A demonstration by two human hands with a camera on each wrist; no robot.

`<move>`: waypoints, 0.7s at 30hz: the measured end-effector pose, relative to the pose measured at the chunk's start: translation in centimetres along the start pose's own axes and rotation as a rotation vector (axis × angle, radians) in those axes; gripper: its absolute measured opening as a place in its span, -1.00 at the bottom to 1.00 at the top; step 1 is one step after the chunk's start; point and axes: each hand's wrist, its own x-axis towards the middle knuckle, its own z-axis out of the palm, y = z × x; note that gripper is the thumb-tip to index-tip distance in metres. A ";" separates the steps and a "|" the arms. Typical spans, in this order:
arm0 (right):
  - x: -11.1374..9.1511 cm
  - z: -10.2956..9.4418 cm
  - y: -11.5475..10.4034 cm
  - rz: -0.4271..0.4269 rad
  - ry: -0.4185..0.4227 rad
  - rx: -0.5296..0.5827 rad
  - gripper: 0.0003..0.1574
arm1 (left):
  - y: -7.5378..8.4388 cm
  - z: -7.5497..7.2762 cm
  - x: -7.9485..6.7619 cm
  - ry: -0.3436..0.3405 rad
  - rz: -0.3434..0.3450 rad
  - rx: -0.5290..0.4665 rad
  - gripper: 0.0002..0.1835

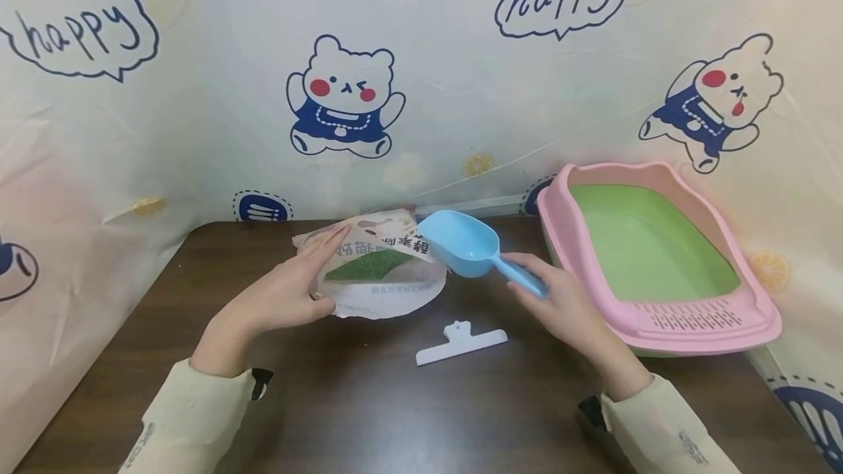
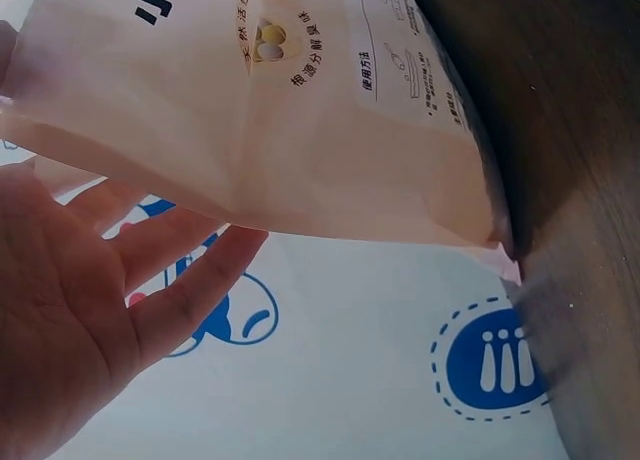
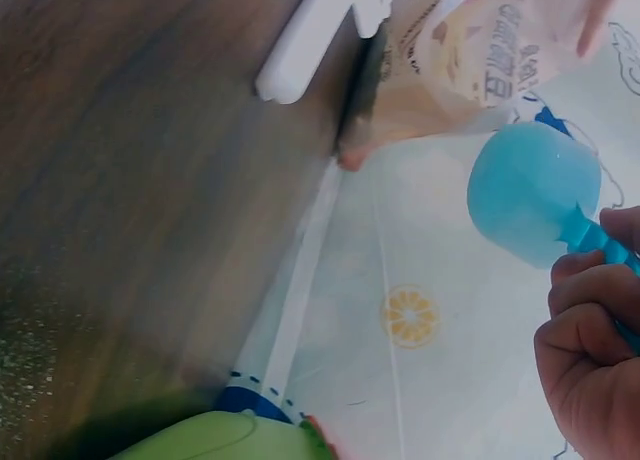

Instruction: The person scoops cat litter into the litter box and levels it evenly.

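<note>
My left hand (image 1: 283, 291) holds the left side of an open cat litter bag (image 1: 382, 302), its thumb at the near rim and fingers along the far side. Green granules (image 1: 369, 266) show inside the bag. From the left wrist view, the hand's fingers (image 2: 190, 280) stretch behind the bag's edge. My right hand (image 1: 560, 298) grips the handle of a light blue scoop (image 1: 464, 243). The scoop's bowl overlaps the bag's right edge in the head view, its hollow facing up and no granules visible in it.
A white sealing clip (image 1: 461, 344) lies on the dark wooden table (image 1: 369, 415) in front of the bag. To the right stands a litter box with a pink rim (image 1: 711, 335) and a green pan (image 1: 652, 240). Behind the table hangs a printed cloth (image 1: 448, 93).
</note>
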 end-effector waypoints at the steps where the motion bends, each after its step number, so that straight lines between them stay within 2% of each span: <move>1: -0.1 0.0 -0.1 -0.012 -0.006 0.009 -0.47 | 0.0 0.0 0.0 -0.003 -0.003 0.002 0.13; 7: -0.4 0.0 -0.9 -0.090 -0.049 0.065 -0.45 | 0.1 -0.1 0.0 -0.010 -0.020 0.003 0.12; 12: -0.6 0.1 -1.3 -0.118 -0.102 0.086 -0.45 | 0.1 0.0 -0.1 -0.018 -0.030 -0.010 0.12; 21: -0.7 0.1 -1.9 -0.185 -0.149 0.099 -0.47 | 0.0 0.1 -0.2 -0.017 -0.028 -0.015 0.14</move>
